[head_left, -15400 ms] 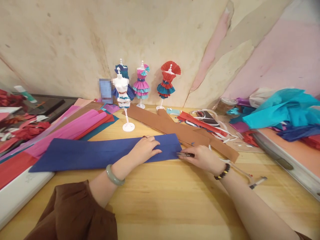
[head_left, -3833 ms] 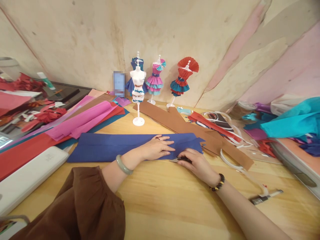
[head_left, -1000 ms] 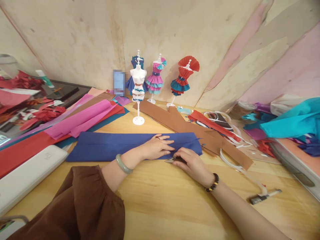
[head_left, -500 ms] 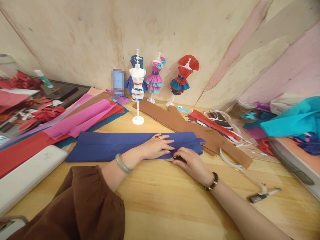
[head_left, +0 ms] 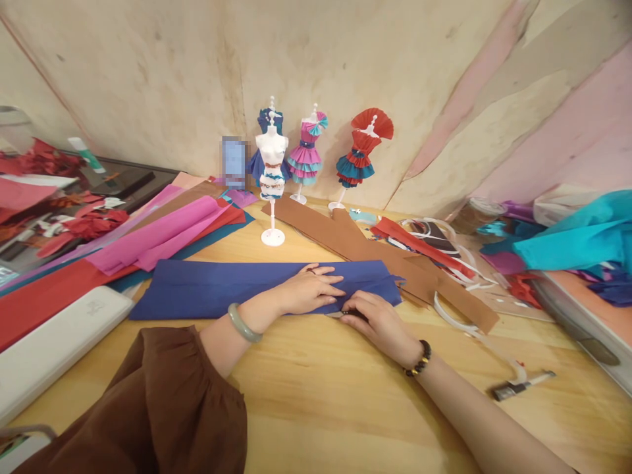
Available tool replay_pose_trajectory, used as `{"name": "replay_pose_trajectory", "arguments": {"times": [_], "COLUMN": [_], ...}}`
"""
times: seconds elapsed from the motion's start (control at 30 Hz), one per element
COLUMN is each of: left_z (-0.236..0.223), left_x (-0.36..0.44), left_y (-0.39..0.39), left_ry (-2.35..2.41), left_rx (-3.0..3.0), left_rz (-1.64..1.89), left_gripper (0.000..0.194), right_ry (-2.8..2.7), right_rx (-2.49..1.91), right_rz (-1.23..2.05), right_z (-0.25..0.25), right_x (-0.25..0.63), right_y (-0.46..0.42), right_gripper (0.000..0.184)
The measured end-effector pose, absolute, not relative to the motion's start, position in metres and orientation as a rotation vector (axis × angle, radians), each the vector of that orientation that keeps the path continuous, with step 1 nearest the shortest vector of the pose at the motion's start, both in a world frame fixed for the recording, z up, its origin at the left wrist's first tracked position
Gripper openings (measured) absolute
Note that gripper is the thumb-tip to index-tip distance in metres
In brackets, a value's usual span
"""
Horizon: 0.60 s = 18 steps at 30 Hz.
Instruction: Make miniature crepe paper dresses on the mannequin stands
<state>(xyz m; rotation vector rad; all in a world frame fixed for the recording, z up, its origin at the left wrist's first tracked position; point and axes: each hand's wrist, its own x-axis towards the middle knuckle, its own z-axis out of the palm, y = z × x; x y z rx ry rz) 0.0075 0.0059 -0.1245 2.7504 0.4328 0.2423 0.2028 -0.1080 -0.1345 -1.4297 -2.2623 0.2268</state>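
A long folded sheet of dark blue paper [head_left: 207, 283] lies across the wooden table in front of me. My left hand [head_left: 311, 289] rests flat on it with fingers spread, pressing near its right half. My right hand [head_left: 378, 322] is closed around a black-handled blade [head_left: 334, 315], whose pale pointed tip faces left along the paper's near edge. Most of the handle is hidden by my fingers, so the exact kind of tool does not show. At the right end the blue paper is ragged and torn.
Behind the paper stands a bare white mini mannequin [head_left: 272, 148], with several dressed ones by the wall. Brown paper strips [head_left: 345, 237] lie beyond my right hand. Pink paper [head_left: 162, 234] and a white box-like object [head_left: 59, 349] are at left; a brush [head_left: 523, 386] lies at right.
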Motion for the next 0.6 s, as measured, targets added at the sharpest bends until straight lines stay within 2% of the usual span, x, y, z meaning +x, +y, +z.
{"name": "replay_pose_trajectory", "arguments": {"times": [0.2, 0.37, 0.47, 0.6], "left_z": [-0.122, -0.123, -0.122, -0.117], "left_x": [0.008, 0.009, 0.007, 0.003], "left_y": [0.003, 0.006, 0.011, 0.016], "left_ry": [0.462, 0.516, 0.777, 1.22], "left_rx": [2.707, 2.617, 2.652, 2.701], "left_rz": [0.239, 0.51, 0.628, 0.525], "left_gripper": [0.034, 0.039, 0.037, 0.031], "right_ry": [-2.257, -2.264, -2.269, -2.275], "right_rx": [-1.411, -1.4, -1.402, -1.413], "right_rz": [0.285, 0.334, 0.353, 0.364], "right_z": [-0.131, -0.128, -0.127, -0.125], "right_x": [0.205, 0.208, 0.209, 0.21], "right_y": [-0.11, -0.113, -0.115, -0.116], "right_gripper": [0.019, 0.019, 0.021, 0.022]}}
